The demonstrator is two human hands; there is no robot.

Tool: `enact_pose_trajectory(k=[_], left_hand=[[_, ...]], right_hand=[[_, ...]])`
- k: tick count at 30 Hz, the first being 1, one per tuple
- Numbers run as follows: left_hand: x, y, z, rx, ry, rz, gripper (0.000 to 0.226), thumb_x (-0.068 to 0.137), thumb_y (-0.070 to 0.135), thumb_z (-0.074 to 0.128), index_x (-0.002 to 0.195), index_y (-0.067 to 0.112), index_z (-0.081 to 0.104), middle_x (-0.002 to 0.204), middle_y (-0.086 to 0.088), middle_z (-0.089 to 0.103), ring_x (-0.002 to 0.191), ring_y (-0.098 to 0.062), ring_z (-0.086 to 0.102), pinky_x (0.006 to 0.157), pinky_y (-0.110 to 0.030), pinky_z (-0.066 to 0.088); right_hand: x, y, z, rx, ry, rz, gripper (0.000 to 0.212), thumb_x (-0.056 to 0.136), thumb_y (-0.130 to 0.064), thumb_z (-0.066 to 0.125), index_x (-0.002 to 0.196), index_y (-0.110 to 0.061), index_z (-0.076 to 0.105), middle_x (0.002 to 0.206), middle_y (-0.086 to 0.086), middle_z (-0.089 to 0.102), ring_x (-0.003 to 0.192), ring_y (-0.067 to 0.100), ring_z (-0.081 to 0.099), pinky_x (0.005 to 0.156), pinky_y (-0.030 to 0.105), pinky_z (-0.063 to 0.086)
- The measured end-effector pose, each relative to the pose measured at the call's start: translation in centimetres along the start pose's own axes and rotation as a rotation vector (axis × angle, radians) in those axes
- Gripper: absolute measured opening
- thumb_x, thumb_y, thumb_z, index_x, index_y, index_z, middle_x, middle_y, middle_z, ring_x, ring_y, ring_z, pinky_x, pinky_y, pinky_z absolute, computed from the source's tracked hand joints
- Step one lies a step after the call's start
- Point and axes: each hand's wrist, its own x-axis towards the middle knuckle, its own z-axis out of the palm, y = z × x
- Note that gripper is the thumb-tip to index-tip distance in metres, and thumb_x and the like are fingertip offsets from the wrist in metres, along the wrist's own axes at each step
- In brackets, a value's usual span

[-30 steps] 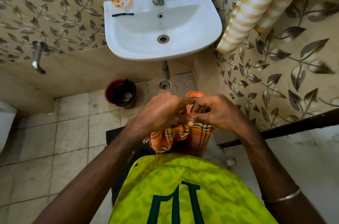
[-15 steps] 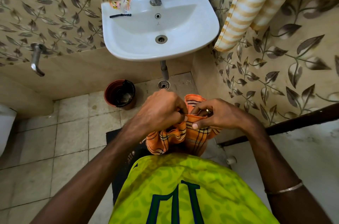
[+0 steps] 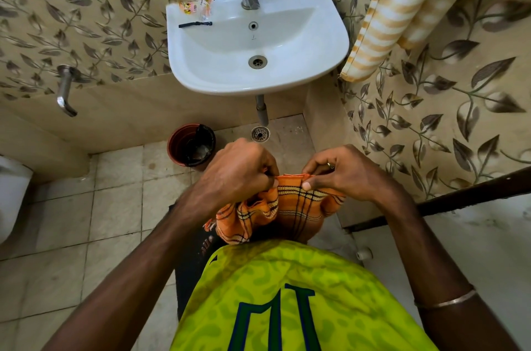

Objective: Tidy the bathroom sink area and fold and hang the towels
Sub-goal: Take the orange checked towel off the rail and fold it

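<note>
Leaf-tiled bathroom, white sink (image 3: 330,43) ahead. Left hand (image 3: 238,171) and right hand (image 3: 344,172) pinch the orange plaid towel's (image 3: 290,207) top hem at waist height; uneven corners risk a crooked fold.

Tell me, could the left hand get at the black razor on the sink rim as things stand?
Probably not right away: the left hand is pinching the orange towel together with the right hand. Nothing blocks the way to the razor on the sink once it lets go.
</note>
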Motion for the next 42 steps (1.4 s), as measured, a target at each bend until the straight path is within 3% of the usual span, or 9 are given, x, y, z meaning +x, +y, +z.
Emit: enact_pose_trajectory(k=[3, 5, 7, 8, 11, 17, 25, 30, 42], left_hand=[[0.0, 0.2, 0.0, 0.076, 0.002, -0.002, 0.027, 0.085, 0.031, 0.074, 0.113, 0.032, 0.073, 0.106, 0.011, 0.075, 0.095, -0.011, 0.069, 0.080, -0.034, 0.059], [0.1, 0.3, 0.4, 0.122, -0.028, 0.034, 0.056, 0.083, 0.042, 0.075, 0.136, 0.034, 0.057, 0.124, 0.010, 0.069, 0.110, -0.013, 0.066, 0.086, -0.031, 0.055], [0.2, 0.9, 1.1, 0.153, -0.049, 0.095, 0.079, 0.077, 0.058, 0.074, 0.146, 0.037, 0.043, 0.128, 0.006, 0.067, 0.115, -0.017, 0.064, 0.085, -0.032, 0.053], [0.4, 1.2, 1.4, 0.161, -0.044, 0.126, 0.079, 0.075, 0.062, 0.074, 0.145, 0.038, 0.044, 0.122, 0.005, 0.070, 0.111, -0.018, 0.065, 0.082, -0.033, 0.054], [0.8, 1.9, 1.9, 0.168, -0.007, 0.164, 0.052, 0.081, 0.055, 0.072, 0.127, 0.035, 0.061, 0.100, 0.003, 0.074, 0.093, -0.020, 0.068, 0.071, -0.037, 0.056], [0.8, 2.0, 1.6, 0.168, 0.015, 0.194, 0.018, 0.088, 0.033, 0.072, 0.105, 0.029, 0.075, 0.090, 0.008, 0.075, 0.084, -0.012, 0.070, 0.070, -0.036, 0.058], [0.3, 1.3, 1.2, 0.118, 0.031, 0.234, 0.017, 0.088, 0.027, 0.073, 0.104, 0.028, 0.076, 0.096, 0.012, 0.076, 0.087, -0.004, 0.071, 0.072, -0.033, 0.060], [0.0, 0.4, 0.7, 0.091, 0.007, 0.199, 0.018, 0.088, 0.031, 0.072, 0.106, 0.028, 0.075, 0.098, 0.012, 0.076, 0.088, -0.002, 0.070, 0.075, -0.027, 0.059], [-0.5, -1.6, 0.8, 0.036, 0.002, 0.073, 0.018, 0.086, 0.033, 0.074, 0.104, 0.028, 0.075, 0.094, 0.011, 0.076, 0.088, -0.004, 0.070, 0.075, -0.034, 0.060]], right_hand=[[0.0, -0.3, 0.3, -0.028, 0.023, -0.012, 0.016, 0.078, -0.021, 0.086, 0.084, -0.032, 0.076, 0.080, -0.012, 0.078, 0.077, -0.001, 0.074, 0.066, 0.016, 0.056], [0.0, -0.4, 0.5, -0.038, 0.017, -0.032, 0.013, 0.079, -0.020, 0.086, 0.084, -0.029, 0.078, 0.081, -0.010, 0.079, 0.078, 0.001, 0.074, 0.070, 0.022, 0.060], [0.0, -0.6, 0.6, -0.032, 0.006, -0.058, 0.012, 0.079, -0.020, 0.086, 0.084, -0.028, 0.078, 0.081, -0.009, 0.078, 0.078, 0.002, 0.074, 0.072, 0.023, 0.060], [0.0, -0.7, 0.7, -0.034, 0.006, -0.071, 0.013, 0.079, -0.020, 0.086, 0.082, -0.029, 0.078, 0.080, -0.010, 0.077, 0.077, 0.001, 0.073, 0.071, 0.021, 0.058], [-0.1, -0.8, 0.7, -0.036, 0.022, -0.088, 0.011, 0.079, -0.019, 0.086, 0.081, -0.027, 0.079, 0.078, -0.009, 0.075, 0.076, -0.001, 0.070, 0.068, 0.017, 0.055], [-0.6, 0.2, 0.2, 0.028, -0.063, 0.004, 0.017, 0.080, -0.019, 0.085, 0.096, -0.018, 0.080, 0.091, -0.006, 0.079, 0.086, 0.001, 0.073, 0.075, 0.016, 0.056], [-0.5, 0.9, -0.6, -0.008, -0.136, 0.087, 0.023, 0.079, -0.018, 0.085, 0.101, -0.020, 0.076, 0.099, -0.006, 0.074, 0.092, -0.001, 0.072, 0.076, 0.019, 0.059], [-0.5, 1.4, -0.7, -0.032, -0.106, 0.136, 0.024, 0.077, -0.021, 0.086, 0.098, -0.027, 0.076, 0.096, -0.005, 0.079, 0.090, 0.007, 0.075, 0.083, 0.041, 0.064], [-0.3, -0.5, 0.3, -0.080, 0.087, 0.052, 0.026, 0.073, -0.016, 0.089, 0.076, -0.035, 0.072, 0.081, -0.007, 0.075, 0.077, 0.003, 0.074, 0.079, 0.040, 0.063]])
